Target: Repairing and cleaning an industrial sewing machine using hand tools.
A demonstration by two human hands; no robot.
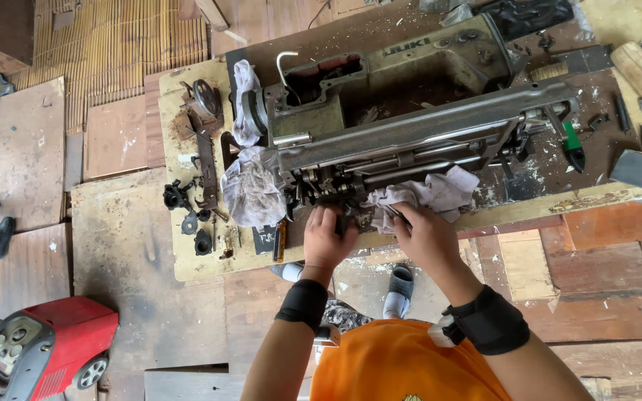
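1. Two hands work at the near edge of a sewing machine (410, 111) that lies tipped over on a wooden counter (187, 267), its underside shafts facing the camera.
2. The left hand (326, 239) curls its fingers around a dark metal part at the machine's lower edge, gripping it.
3. The right hand (426, 236) presses down on a grey rag (440, 191) just beside the left hand, fingers bent over the cloth and what looks like a thin tool; I cannot tell whether it grips the tool.
4. More rags (250, 189) hang at the machine's left end, by its handwheel.
5. Small black machine parts (187, 212) lie on the counter left of the machine.
6. A green-handled screwdriver (574, 145) rests near the machine's right end.
7. A red device (39, 345) stands on the floor, well apart from the machine.
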